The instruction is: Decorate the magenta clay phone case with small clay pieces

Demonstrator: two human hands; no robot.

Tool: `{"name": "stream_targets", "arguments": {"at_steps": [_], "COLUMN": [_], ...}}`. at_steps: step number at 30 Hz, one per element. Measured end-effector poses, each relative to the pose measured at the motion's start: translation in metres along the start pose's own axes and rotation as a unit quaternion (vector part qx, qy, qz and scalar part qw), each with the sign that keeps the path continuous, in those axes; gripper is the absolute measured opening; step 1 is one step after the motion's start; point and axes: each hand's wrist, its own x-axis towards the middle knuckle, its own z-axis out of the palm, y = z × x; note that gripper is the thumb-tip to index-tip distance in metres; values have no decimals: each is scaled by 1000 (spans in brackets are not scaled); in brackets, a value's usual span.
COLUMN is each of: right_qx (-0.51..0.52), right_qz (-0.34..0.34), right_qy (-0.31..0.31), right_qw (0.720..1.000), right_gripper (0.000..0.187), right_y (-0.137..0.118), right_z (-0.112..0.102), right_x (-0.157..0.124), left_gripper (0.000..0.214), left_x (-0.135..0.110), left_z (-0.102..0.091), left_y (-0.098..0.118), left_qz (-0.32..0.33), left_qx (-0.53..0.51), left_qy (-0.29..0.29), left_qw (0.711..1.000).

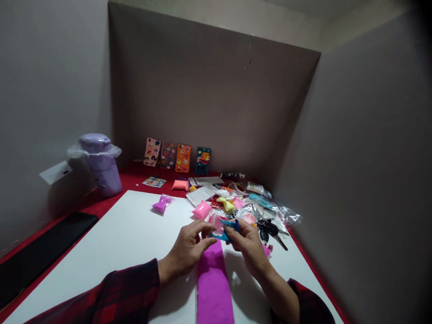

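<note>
Above the white board, my left hand (189,245) has its thumb and fingers closed at the edge of a small clear packet (216,225) with something pale pink in it. My right hand (247,243) is shut on a blue object (232,224) right beside the packet. Fingers cover much of it, so its kind is unclear. Beneath both hands a flat purple strip (214,283), clay-like in look, runs toward me. A bright pink packet (201,209) lies just beyond my left hand, and a purple packet (163,204) farther left.
A jumble of packets, plastic wrap (286,215) and papers covers the board's far right, with black-handled scissors (270,228). Several decorated phone cases (183,157) lean on the back wall. A lilac tumbler (104,173) stands left, behind a black slab (43,252).
</note>
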Motion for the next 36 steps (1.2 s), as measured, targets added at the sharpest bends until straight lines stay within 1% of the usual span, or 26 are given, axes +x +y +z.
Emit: {"name": "stream_targets", "arguments": {"at_steps": [2, 4, 9, 14, 20, 24, 25, 27, 30, 32, 34, 36], "right_qx": [-1, -3, -4, 1, 6, 4, 3, 3, 4, 5, 8, 9], "right_qz": [-3, -6, -29, -42, -45, -38, -36, -33, -35, -38, -40, -42], "right_qy": [3, 6, -9, -22, -24, -15, -12, -10, -15, -22, -26, -24], "right_qw": [1000, 1000, 1000, 999, 999, 999, 999, 999, 999, 999, 999, 999], "right_gripper": [30, 29, 28, 26, 26, 26, 25, 25, 26, 26, 27, 29], "right_y": [1, 2, 2, 2, 0, 2, 2, 3, 4, 5, 5, 5], "right_z": [-2, -2, 2, 4, 4, 1, 0, -2, -1, 0, 0, 1], "right_x": [0, 0, -5, -6, -5, -3, -2, -2, -2, -3, -3, -3], "left_gripper": [8, 6, 6, 12, 16, 10, 14, 20, 11, 10, 11, 11], "left_x": [1, 2, 1, 1, -1, -2, -2, -1, 1, 1, 1, 1], "left_z": [0, -1, 1, 5, 6, 3, 2, 1, -1, -1, -1, 0], "left_y": [0, 0, 2, 2, 0, -2, -2, -1, 3, 6, 8, 8], "left_qz": [30, 35, -12, -39, -46, -59, -60, -55, -30, -25, -41, -72], "left_qx": [6, 8, 14, 26, 44, 4, -8, -26, -30, -24, -17, -18], "left_qy": [-10, -19, -32, -35, -38, -37, -39, -46, -48, -48, -48, -51], "left_qw": [999, 999, 999, 998, 997, 998, 997, 997, 998, 998, 998, 996]}}
